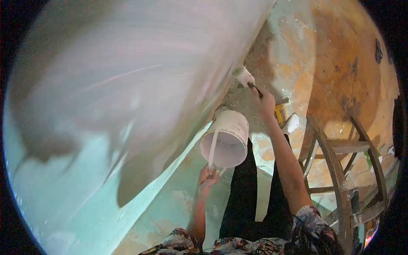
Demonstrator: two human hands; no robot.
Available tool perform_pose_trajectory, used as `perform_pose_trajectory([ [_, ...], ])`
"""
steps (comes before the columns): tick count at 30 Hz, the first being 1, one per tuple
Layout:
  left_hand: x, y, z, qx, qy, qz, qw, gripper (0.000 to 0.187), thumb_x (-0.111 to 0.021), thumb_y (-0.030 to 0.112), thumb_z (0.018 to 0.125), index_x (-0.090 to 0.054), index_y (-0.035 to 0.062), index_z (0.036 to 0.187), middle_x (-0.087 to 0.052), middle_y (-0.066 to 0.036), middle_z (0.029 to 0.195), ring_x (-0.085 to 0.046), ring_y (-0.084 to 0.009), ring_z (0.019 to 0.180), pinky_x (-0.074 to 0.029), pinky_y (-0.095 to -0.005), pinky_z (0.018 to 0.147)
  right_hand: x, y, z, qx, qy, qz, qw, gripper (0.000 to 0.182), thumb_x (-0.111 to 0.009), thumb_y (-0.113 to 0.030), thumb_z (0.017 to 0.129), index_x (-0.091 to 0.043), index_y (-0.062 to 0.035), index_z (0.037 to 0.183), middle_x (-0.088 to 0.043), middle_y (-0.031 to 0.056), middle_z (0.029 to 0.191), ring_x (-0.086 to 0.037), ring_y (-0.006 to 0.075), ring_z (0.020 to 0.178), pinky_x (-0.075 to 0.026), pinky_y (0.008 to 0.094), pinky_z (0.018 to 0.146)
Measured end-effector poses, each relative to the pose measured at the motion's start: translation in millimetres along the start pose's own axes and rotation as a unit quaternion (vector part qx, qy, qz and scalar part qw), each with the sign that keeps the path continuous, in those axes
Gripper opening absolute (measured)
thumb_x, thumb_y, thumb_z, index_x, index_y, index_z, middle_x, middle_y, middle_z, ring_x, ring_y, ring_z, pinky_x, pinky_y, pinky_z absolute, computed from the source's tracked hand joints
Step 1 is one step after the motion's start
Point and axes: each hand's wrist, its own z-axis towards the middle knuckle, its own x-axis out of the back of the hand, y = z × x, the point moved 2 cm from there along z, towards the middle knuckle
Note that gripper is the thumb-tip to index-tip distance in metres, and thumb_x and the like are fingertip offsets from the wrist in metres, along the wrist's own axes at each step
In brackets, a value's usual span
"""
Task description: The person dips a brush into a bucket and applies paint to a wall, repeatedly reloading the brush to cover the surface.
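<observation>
My left hand (208, 177) is closed round the pale strap handle of a white bucket (231, 123). The bucket is tilted, its open mouth facing me, with whitish residue inside. Farther forward, my right hand (264, 101) grips the dark handle of a wide tool with a white-coated head (244, 76), a brush or a putty knife; I cannot tell which. That head is at the foot of the wall (140, 55), where wall and floor meet.
A wooden ladder or stand (335, 170) is at the right. A yellow tool (279, 114) and a white object (291, 123) lie on the stained floor (340, 63) beyond my right forearm. A dark item (378, 51) lies at the far right.
</observation>
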Motion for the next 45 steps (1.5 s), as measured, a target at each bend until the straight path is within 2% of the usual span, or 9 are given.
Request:
perform_pose_trajectory([
  [2,-26.7,19.2,-6.1,0.034,0.092,0.136,0.986,0.025,-0.055,0.015,0.074,-0.041,0.0088,0.093,-0.03,0.006,0.07,-0.033,-0.0041,0.06,-0.027,-0.0194,0.056,25.2,-38.8,-36.9,0.097,0.045,0.13,0.986,0.026,-0.061,-0.022,0.086,-0.065,-0.0009,0.099,-0.066,0.0175,0.084,-0.064,0.0298,0.073,-0.049,0.0352,0.066],
  [5,-37.0,33.7,-9.0,0.079,0.106,0.196,0.972,0.029,-0.053,0.014,0.075,-0.043,0.0058,0.101,-0.031,0.006,0.071,-0.033,-0.0039,0.061,-0.027,-0.0192,0.056,67.8,-127.4,-101.5,0.126,-0.011,0.199,0.972,0.019,-0.065,-0.012,0.08,-0.065,0.0008,0.094,-0.066,0.0176,0.085,-0.066,0.0279,0.077,-0.05,0.0339,0.071],
  [12,-38.1,29.3,-28.0,-0.036,0.069,0.099,0.992,0.03,-0.054,0.016,0.074,-0.042,0.0063,0.098,-0.031,0.006,0.07,-0.033,-0.0044,0.06,-0.027,-0.019,0.055,109.3,-298.8,-179.1,0.473,-0.12,0.306,0.817,0.03,-0.065,-0.021,0.081,-0.059,-0.0074,0.107,-0.058,0.0074,0.075,-0.06,0.0218,0.058,-0.045,0.0306,0.045],
  [16,-36.6,20.7,-34.0,-0.04,0.071,0.097,0.992,0.03,-0.055,0.018,0.073,-0.041,0.0065,0.098,-0.031,0.007,0.07,-0.033,-0.0046,0.059,-0.027,-0.019,0.055,111.9,-334.3,-186.3,0.455,-0.111,0.328,0.82,0.03,-0.064,-0.021,0.081,-0.057,-0.0071,0.106,-0.056,0.007,0.074,-0.058,0.0225,0.055,-0.043,0.0335,0.042],
  [24,-23.8,-3.4,-26.1,-0.027,0.069,0.11,0.991,0.032,-0.057,0.02,0.072,-0.04,0.0069,0.096,-0.031,0.007,0.069,-0.032,-0.0049,0.058,-0.027,-0.019,0.054,67.8,-247.7,-142.8,0.343,-0.083,0.288,0.89,0.022,-0.068,-0.006,0.076,-0.063,0.0028,0.096,-0.055,0.0129,0.069,-0.054,0.0259,0.054,-0.042,0.0312,0.047],
  [29,-11.9,-10.9,-15.1,-0.039,-0.015,0.055,0.998,0.035,-0.058,0.022,0.069,-0.038,0.0077,0.095,-0.032,0.006,0.069,-0.033,-0.0055,0.058,-0.028,-0.0188,0.054,18.1,-154.6,-97.1,0.28,-0.055,0.247,0.926,0.024,-0.067,-0.014,0.079,-0.064,-0.0009,0.099,-0.064,0.0147,0.08,-0.063,0.0292,0.067,-0.049,0.0345,0.058],
  [40,23.5,-25.1,-1.6,0.04,0.049,0.027,0.998,0.055,-0.063,0.009,0.062,-0.045,0.006,0.114,-0.043,0.001,0.083,-0.046,-0.0117,0.067,-0.039,-0.0291,0.06,-74.4,-3.6,-30.6,0.167,-0.054,0.19,0.966,0.023,-0.06,-0.014,0.086,-0.063,0.0016,0.103,-0.064,0.0202,0.083,-0.063,0.0299,0.07,-0.047,0.0341,0.063],
  [44,45.8,-38.8,4.4,0.124,0.119,0.12,0.978,0.066,-0.066,0.011,0.06,-0.042,0.0051,0.121,-0.043,0.001,0.088,-0.046,-0.0118,0.067,-0.039,-0.029,0.06,-87.4,37.1,-10.4,0.096,-0.083,0.091,0.988,0.025,-0.059,-0.023,0.085,-0.066,-0.0079,0.103,-0.064,0.0189,0.09,-0.063,0.0347,0.077,-0.049,0.0373,0.066],
  [45,43.6,-38.8,6.7,0.1,0.116,0.099,0.983,0.052,-0.063,0.008,0.065,-0.043,0.0057,0.112,-0.041,0.003,0.083,-0.043,-0.0094,0.065,-0.037,-0.0261,0.058,-95.5,47.0,-4.2,0.077,-0.085,0.049,0.992,0.026,-0.057,-0.026,0.087,-0.065,-0.0079,0.104,-0.063,0.02,0.086,-0.061,0.0357,0.076,-0.048,0.0389,0.066],
])
